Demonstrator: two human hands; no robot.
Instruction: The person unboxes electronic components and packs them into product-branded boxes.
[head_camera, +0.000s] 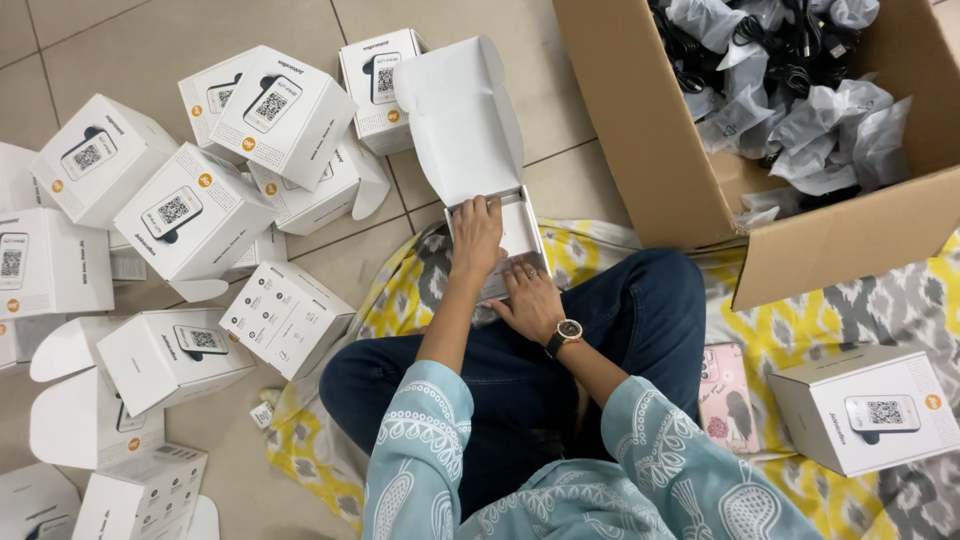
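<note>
Several white cartons (195, 215) heaped on tiled floor (120, 40) at left, some unfolded. Centre: 1 open white box (480, 160), lid up, resting at knee on yellow patterned cloth (800, 330). Left hand (476, 235) laid flat inside box, fingers spread, gripping nothing. Right hand (532, 298) pressed against box's near edge, watch (567, 330) on wrist. Right: cardboard crate (680, 170) of bagged cables (800, 90), pink phone (727, 395), 1 closed carton (865, 408).

Bright, even indoor light, soft shadows, sharp focus, mild wide-angle bending at the edges.
</note>
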